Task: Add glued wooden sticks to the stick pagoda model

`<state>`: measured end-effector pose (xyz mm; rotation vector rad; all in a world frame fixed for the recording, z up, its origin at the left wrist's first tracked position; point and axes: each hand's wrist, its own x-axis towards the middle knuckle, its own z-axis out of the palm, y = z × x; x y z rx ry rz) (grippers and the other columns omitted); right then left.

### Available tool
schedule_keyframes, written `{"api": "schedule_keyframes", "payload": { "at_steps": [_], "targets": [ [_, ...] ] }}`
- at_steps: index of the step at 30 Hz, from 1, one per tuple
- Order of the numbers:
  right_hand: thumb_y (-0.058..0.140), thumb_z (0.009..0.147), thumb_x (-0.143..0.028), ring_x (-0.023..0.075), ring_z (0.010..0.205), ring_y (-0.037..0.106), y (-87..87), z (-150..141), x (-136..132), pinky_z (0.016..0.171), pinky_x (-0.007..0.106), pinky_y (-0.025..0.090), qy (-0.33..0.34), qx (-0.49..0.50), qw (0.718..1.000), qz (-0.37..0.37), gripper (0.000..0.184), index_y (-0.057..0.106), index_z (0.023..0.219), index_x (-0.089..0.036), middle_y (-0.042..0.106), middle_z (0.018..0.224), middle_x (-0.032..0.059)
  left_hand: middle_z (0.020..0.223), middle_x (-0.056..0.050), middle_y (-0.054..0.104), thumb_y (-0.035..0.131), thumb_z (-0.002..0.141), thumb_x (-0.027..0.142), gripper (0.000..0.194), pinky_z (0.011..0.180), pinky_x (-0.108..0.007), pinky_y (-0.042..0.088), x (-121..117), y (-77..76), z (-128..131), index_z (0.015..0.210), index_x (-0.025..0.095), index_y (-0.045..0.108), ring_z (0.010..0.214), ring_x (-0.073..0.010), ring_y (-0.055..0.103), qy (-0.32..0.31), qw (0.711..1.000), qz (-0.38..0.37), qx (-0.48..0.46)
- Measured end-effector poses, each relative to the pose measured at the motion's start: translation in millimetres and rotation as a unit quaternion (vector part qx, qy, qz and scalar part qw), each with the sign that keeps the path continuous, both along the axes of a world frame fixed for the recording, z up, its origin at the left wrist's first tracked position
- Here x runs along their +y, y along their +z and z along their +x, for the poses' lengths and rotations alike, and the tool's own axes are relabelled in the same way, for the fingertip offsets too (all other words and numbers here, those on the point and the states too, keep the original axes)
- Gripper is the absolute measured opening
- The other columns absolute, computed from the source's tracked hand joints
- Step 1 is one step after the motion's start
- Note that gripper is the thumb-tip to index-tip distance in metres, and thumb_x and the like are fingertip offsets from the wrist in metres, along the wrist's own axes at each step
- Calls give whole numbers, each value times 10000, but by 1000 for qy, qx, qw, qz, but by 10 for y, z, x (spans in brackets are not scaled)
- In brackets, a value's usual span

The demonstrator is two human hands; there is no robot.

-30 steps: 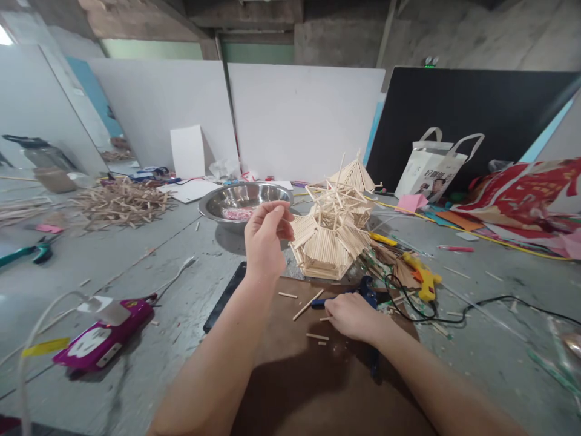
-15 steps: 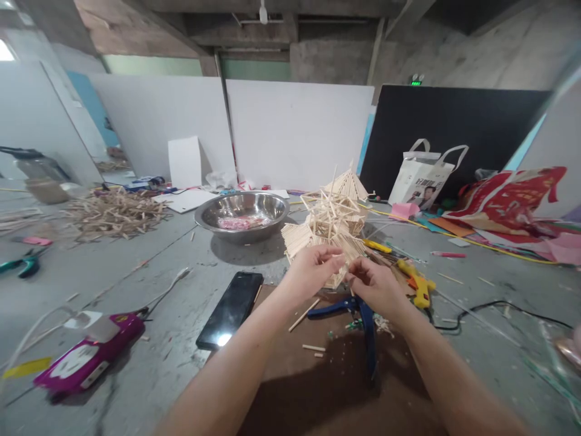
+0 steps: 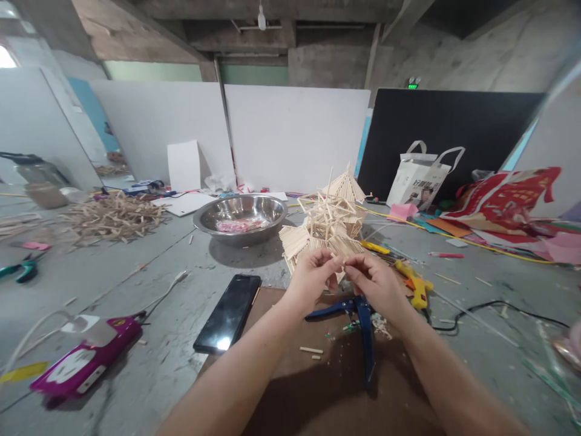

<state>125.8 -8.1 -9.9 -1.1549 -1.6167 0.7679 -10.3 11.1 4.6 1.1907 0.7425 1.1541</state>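
Note:
My left hand [image 3: 314, 275] and my right hand [image 3: 373, 280] meet fingertip to fingertip above the brown board [image 3: 308, 387]. Both are closed in a pinch on a short, thin wooden stick [image 3: 344, 266], mostly covered by the fingers. Just behind them stands a model building of pale wooden sticks [image 3: 333, 221], with slatted roofs and a pointed top. Below my right hand, blue-handled pliers [image 3: 365, 336] lie with their handles spread and their jaws partly hidden. Small cut stick pieces [image 3: 311, 350] lie on the board.
A black phone [image 3: 228, 313] lies left of the board, near a purple power strip [image 3: 86, 360]. Behind are a steel bowl [image 3: 240, 236] and a stick pile [image 3: 115, 218]. A yellow glue gun [image 3: 417, 287] with its black cable lies right. Farther back stands a white bag [image 3: 416, 178].
The loose stick that lay on the board beside my left forearm is gone from there. My hands have shifted slightly, their fingertips still together in front of the model.

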Motion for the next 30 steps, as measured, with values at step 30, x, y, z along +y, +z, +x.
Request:
{"api": "schedule_keyframes", "payload": {
  "at_steps": [30],
  "targets": [
    [558,680,-388,66,424,462,163,379,10,399,191,378,-36,145,989,-9,220,537,746,-179,564,597,-13,626,25,559,667,552,297,250,340,-130,337,311,60,-134,680,124,538,358,-14,458,123,981,-55,-136]
  ]
}}
